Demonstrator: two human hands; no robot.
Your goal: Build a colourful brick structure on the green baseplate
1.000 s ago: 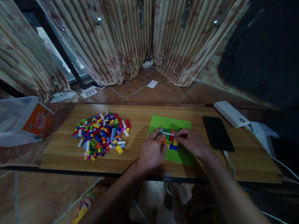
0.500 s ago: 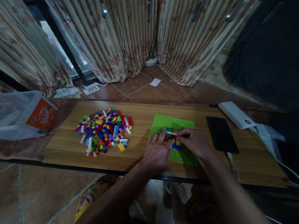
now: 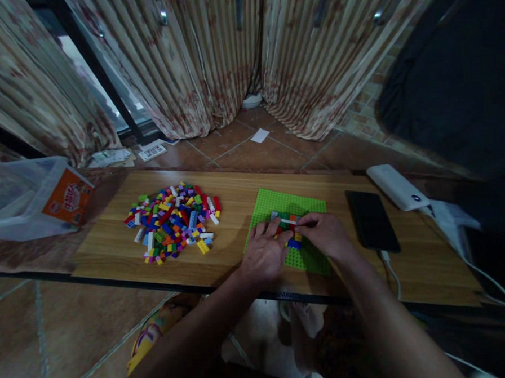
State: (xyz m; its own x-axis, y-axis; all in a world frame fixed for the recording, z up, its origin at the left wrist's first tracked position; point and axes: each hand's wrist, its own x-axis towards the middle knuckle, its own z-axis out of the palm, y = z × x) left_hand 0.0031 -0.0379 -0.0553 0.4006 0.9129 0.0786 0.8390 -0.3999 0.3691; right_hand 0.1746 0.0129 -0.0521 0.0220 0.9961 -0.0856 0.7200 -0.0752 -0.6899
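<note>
A green studded baseplate (image 3: 293, 202) lies on the wooden table (image 3: 236, 198). A small build of coloured bricks (image 3: 288, 222) stands on it, with red, green, white and blue pieces. My left hand (image 3: 264, 255) rests on the plate's left side, fingers touching the build. My right hand (image 3: 326, 235) pinches the build's right end, fingertips on the white strip. What lies under the fingers is hidden.
A heap of loose coloured bricks (image 3: 173, 221) lies to the left. A clear plastic tub with an orange label (image 3: 33, 200) sits at the far left. A black phone (image 3: 371, 220) and white power bank (image 3: 397, 187) with cables lie at the right. Curtains hang behind.
Both hands stay on the build. My fingers have drawn a little closer together over the bricks. The view has shifted slightly.
</note>
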